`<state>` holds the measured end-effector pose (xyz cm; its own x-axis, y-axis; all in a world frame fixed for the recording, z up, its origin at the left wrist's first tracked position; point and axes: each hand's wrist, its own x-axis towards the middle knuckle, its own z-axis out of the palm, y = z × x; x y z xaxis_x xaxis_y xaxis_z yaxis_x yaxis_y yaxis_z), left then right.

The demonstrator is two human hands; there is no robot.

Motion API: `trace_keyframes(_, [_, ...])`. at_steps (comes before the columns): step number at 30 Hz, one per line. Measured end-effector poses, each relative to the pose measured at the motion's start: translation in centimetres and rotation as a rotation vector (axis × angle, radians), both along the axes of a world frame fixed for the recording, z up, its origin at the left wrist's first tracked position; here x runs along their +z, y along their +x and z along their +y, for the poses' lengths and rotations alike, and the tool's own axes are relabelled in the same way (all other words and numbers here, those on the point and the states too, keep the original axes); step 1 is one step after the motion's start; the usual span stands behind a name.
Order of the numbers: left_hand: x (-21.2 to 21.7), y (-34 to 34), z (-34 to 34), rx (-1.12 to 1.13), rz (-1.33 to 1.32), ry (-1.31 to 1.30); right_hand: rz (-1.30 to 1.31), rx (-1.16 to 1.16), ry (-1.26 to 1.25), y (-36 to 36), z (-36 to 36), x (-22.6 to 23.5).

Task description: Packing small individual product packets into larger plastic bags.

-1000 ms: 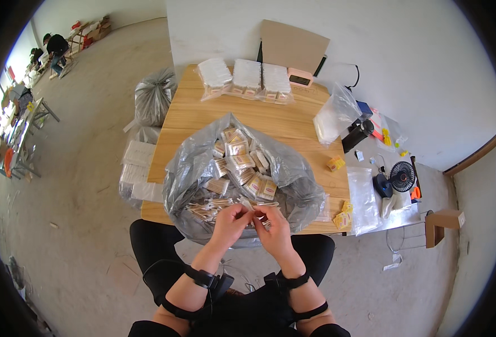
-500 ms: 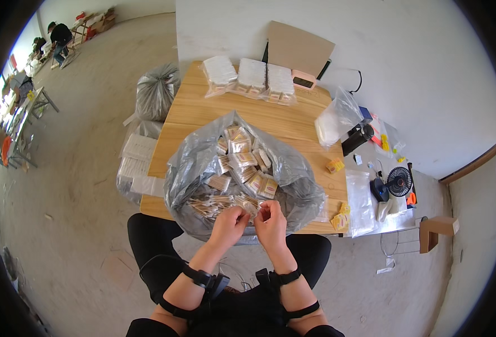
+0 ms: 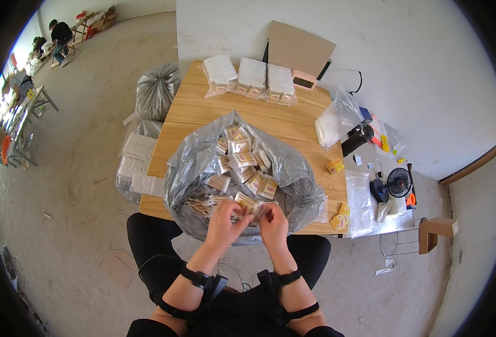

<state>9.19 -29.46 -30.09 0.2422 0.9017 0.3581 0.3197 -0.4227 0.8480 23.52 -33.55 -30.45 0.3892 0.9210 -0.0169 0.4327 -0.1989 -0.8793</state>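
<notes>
Over the near side of a large grey plastic bag, my left hand grips a small clear packet of cotton swabs with a yellowish label. My right hand pinches the packet's right edge, its fingertips partly hidden by the clear film. Beyond my hands, several similar swab packets lie heaped inside the opened bag. Loose swabs are spread in the bag just left of my left hand.
The bag rests on a wooden table. Packed bundles and a pink digital clock stand at the back. Yellow boxes lie at the right edge, near a dark bottle and a small fan. Filled bags sit on the left.
The packet between my hands has turned so its label faces up. My left hand has opened out a little around it, while my right hand stays at its edge.
</notes>
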Motion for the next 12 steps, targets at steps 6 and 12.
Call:
trace_keyframes(6, [-1.6,-0.3,0.5,-0.011,-0.650,-0.823,0.855,-0.126,0.115,0.8,0.0,-2.4])
trace_keyframes(12, [-2.2,-0.3,0.6,-0.038,-0.594,-0.790,0.501,-0.124,0.011,1.4,0.2,-4.8])
